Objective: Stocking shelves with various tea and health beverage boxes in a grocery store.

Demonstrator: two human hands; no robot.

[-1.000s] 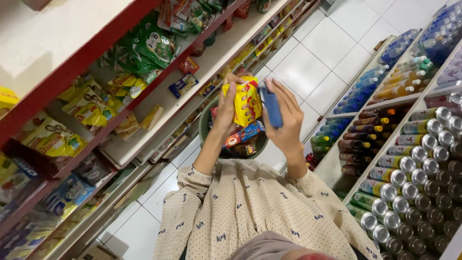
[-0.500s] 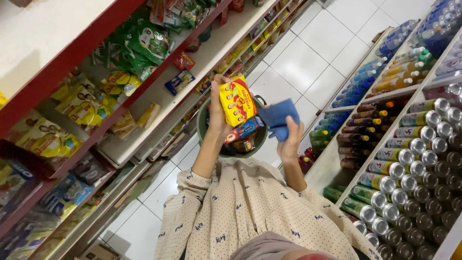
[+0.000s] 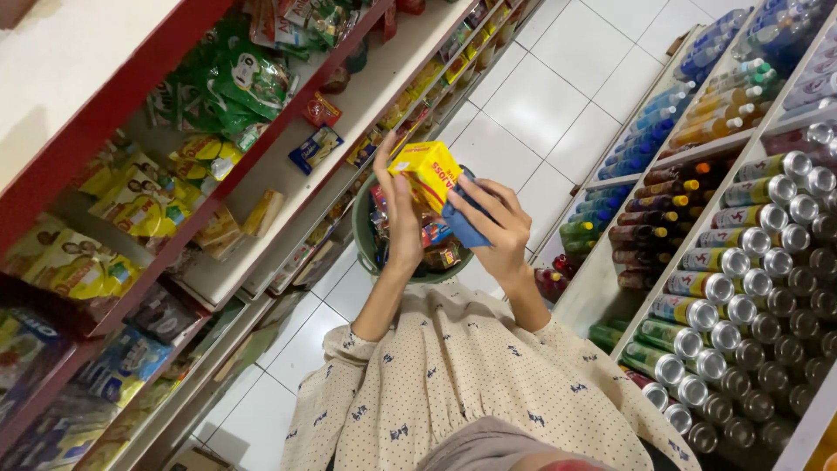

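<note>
Nearest the camera, a cream dotted garment [image 3: 471, 384] with rolled sleeves is seen, from which both forearms rise toward the middle of the view. The left hand [image 3: 403, 222] is held upright, its fingers [image 3: 384, 161] pressed together flat against the near side of a yellow box [image 3: 429, 173], with the thumb lying along the box's lower edge. The right hand [image 3: 499, 228] is curled around a blue cloth [image 3: 464, 220], its fingers [image 3: 475, 194] pinching the cloth against the right face of the box. The box is thus held between the two hands, tilted, above everything else, at about the centre of the picture.

Just behind and below the hands, a round dark green basket [image 3: 364, 228] is seen on the floor, filled with small packets in red, yellow and brown. Beneath it lies a white tiled floor [image 3: 540, 87] running away between two rows of shelving.

On the left, red-edged shelves [image 3: 131, 96] are stocked with green and yellow snack bags [image 3: 248, 83] and flat boxes. On the right, racks are filled with rows of drink cans [image 3: 741, 270], dark bottles [image 3: 663, 196] and, farther off, blue-capped bottles [image 3: 649, 144].
</note>
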